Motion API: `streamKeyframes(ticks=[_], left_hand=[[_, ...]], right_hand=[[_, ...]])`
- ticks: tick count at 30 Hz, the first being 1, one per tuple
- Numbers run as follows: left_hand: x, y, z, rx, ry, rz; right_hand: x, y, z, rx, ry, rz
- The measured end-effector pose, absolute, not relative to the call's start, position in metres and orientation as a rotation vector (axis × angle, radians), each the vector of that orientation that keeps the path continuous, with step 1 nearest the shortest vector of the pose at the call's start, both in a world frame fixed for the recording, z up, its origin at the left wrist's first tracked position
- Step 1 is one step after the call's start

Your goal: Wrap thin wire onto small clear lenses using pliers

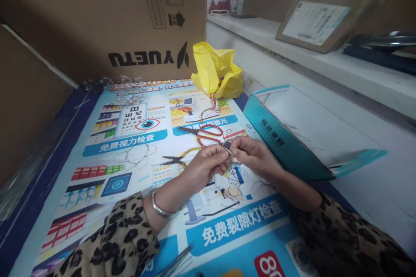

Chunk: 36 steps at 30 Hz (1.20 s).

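My left hand (pixel 209 161) and my right hand (pixel 248 151) meet over the printed sheet, fingertips almost touching. Both are closed in a pinch on a thin pale strand (pixel 229 152); its exact kind is too small to tell. Just beyond them lie scissors (pixel 208 135) with red handles. Pliers (pixel 177 160) with dark jaws and yellow handles rest beside my left hand, partly hidden behind it. Loose dark threads (pixel 234 190) are scattered beneath my hands. A silver bangle (pixel 159 205) circles my left wrist.
A teal shoebox (pixel 276 136) stands open at the right against the wall. Farther back sits a yellow plastic bag (pixel 216 71) with coloured cords (pixel 212 106) trailing out. Fine looped threads (pixel 136 156) lie at the left. A large carton (pixel 130 17) closes off the back.
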<state>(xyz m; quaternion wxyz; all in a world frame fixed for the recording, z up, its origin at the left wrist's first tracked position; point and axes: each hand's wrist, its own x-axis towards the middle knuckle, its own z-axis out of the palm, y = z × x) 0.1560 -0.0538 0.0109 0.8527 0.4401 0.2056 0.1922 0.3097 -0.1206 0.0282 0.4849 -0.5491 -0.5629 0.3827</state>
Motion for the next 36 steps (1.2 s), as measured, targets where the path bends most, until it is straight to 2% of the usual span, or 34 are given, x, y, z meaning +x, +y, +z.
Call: streamKeyframes(ticks=[6,11,16,21,29,36], left_hand=[[0.154,-0.056,0.016,1.337,0.592,0.552],[0.148,-0.055,0.035,1.678,0.635,0.647],[0.138,-0.044,0.061,1.593,0.593,0.796],[0.118,-0.03,0.073,1.555,0.654,0.97],[0.069,-0.024,0.058,1.488,0.716,1.127],[0.026,-0.021,0.027,1.423,0.902,1.295]], right_hand=[[0.302,-0.124,0.039,-1.53,-1.512,0.593],[0.295,-0.129,0.049,-1.508,-1.524,0.525],[0.297,-0.131,0.054,-1.498,-1.525,0.497],[0.29,-0.122,0.051,-1.636,-1.796,0.443],[0.24,-0.097,0.04,-1.691,-2.37,0.021],[0.206,-0.084,0.034,-1.628,-2.371,-0.063]])
